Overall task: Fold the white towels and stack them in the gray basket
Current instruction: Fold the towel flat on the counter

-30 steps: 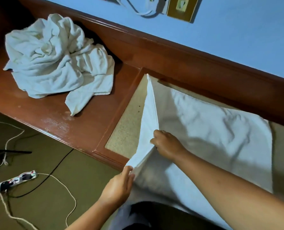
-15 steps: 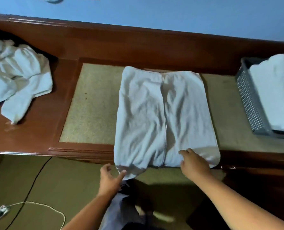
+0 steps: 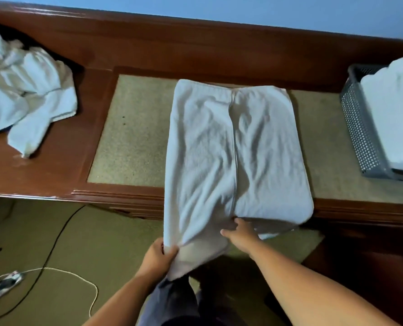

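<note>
Left hand (image 3: pixel 159 255) and right hand (image 3: pixel 240 235) are gripping the soft, limp white terry towel (image 3: pixel 219 149) at its hem, overhanging the near edge of the tabletop (image 3: pixel 130 137).

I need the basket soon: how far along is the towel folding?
Done: folded white towels lie in the gray perforated plastic basket. In hand: left hand and right hand hold the near edge of a half-folded white towel. Remaining: a crumpled white towel heap.
</note>
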`<move>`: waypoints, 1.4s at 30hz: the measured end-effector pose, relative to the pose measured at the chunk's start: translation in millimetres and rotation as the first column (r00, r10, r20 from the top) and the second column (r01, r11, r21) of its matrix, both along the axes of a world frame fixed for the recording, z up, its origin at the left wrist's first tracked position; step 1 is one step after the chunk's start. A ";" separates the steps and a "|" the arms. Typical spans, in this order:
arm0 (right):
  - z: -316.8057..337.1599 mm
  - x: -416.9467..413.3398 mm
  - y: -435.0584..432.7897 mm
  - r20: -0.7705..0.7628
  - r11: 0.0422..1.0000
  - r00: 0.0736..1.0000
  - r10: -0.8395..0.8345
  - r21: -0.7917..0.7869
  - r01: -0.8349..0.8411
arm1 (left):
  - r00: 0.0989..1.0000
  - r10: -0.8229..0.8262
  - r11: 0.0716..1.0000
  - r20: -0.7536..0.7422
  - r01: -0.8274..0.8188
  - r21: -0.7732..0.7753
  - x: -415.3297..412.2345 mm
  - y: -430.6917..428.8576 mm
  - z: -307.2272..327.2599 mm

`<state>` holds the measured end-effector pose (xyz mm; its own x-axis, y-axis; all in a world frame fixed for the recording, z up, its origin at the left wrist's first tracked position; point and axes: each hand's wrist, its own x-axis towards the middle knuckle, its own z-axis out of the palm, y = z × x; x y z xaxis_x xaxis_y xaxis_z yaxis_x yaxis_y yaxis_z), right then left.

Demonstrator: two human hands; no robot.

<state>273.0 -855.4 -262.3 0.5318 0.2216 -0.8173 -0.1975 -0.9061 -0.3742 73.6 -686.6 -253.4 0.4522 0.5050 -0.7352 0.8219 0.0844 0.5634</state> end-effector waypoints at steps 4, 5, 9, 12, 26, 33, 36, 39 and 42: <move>-6.2 -18.8 -0.4 -0.111 0.994 0.991 -0.081 0.058 0.088 | 0.995 0.092 0.995 0.036 -0.092 0.023 -18.0 -11.3 6.2; -6.0 -26.3 -3.5 -0.128 0.993 0.988 -0.086 0.075 0.096 | 0.996 0.080 0.996 0.046 -0.082 0.042 -17.9 -12.8 9.0; 5.6 -50.7 -20.2 -0.088 0.982 0.989 -0.116 0.138 0.128 | 0.996 0.059 0.996 0.063 -0.063 0.061 -18.8 -15.1 17.4; 17.2 -58.5 -34.8 -0.002 0.970 0.986 -0.168 0.179 0.165 | 0.998 0.040 0.994 0.051 -0.045 0.100 -27.2 -13.2 14.9; 38.6 -62.2 -72.8 0.043 0.988 0.999 -0.016 0.152 0.009 | 0.994 -0.112 0.942 0.009 0.103 0.319 -32.6 -27.4 7.8; 37.8 -58.7 -59.5 0.110 0.993 0.987 0.119 -0.035 -0.116 | 0.962 -0.184 0.932 -0.199 0.235 0.276 -34.5 -16.9 -13.5; 40.0 -53.0 -57.6 0.074 0.978 0.980 0.184 -0.111 -0.175 | 0.932 -0.163 0.948 -0.324 0.239 0.209 -39.9 -13.5 -25.7; 42.0 -38.3 -47.7 0.167 0.980 0.966 0.196 -0.069 -0.187 | 0.925 -0.163 0.928 -0.343 0.262 0.266 -28.1 -11.4 -24.8; 46.1 -19.5 -28.0 0.264 0.973 0.939 0.219 0.012 -0.230 | 0.920 -0.229 0.858 -0.319 0.345 0.381 -1.6 -2.0 -8.0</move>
